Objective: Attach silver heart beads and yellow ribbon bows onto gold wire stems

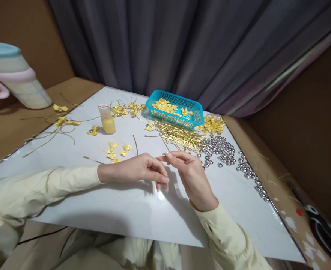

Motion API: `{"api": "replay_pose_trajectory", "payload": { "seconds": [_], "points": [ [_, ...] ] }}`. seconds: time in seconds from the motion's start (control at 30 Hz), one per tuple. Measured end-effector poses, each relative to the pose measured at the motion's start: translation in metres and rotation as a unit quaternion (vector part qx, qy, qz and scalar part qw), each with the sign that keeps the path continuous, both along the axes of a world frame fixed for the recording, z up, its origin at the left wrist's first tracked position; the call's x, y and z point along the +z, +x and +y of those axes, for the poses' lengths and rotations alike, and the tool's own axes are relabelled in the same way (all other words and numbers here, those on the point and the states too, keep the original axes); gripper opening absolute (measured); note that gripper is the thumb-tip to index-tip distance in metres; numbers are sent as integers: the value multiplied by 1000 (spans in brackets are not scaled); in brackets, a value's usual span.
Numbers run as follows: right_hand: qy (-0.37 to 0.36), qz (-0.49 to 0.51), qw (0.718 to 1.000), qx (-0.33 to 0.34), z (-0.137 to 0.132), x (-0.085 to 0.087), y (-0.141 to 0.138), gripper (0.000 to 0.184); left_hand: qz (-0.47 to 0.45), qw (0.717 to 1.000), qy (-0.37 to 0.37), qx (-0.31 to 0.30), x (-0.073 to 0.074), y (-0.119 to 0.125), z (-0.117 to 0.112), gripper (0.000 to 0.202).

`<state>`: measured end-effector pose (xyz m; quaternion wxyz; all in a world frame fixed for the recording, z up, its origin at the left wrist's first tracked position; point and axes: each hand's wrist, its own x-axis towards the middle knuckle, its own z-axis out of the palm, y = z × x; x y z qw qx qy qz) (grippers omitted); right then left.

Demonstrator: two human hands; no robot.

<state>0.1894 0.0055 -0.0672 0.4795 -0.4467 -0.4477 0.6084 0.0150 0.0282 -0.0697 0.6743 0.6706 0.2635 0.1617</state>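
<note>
Over the white board [103,206], my left hand [150,169] has its fingers curled down toward the thumb. Whatever they hold, if anything, cannot be made out. Close beside it, my right hand [192,170] is closed in a pinch, thumb against forefinger; anything between these fingertips is too small to name. Several yellow ribbon bows [125,150] lie beyond my left wrist. Past my right hand are a pile of gold wire ties [179,137] and many small silver beads [220,148].
A blue basket [197,116] with yellow bows stands at the back. A bottle of yellow liquid [108,124] stands upright near bows with wires [65,122]. A tumbler [27,88] is at far left; black-handled scissors [323,232] lie at right.
</note>
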Motion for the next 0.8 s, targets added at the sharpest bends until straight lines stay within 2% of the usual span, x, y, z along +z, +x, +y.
{"api": "replay_pose_trajectory", "payload": {
  "seconds": [0.13,0.3,0.47,0.57,0.8],
  "points": [
    [10,-27,999,-21,5,-1,4,18,22,999,20,30,-2,-1,0,23],
    [1,-46,998,-32,8,-2,7,21,47,999,21,10,3,-5,-1,20],
    [3,-3,1000,17,6,-1,6,25,89,987,134,14,12,-8,4,19],
    [7,-5,999,45,5,-1,6,21,77,989,121,30,13,-6,7,20],
    [16,-8,999,26,5,-1,6,8,8,990,81,114,9,3,4,19]
  ]
}}
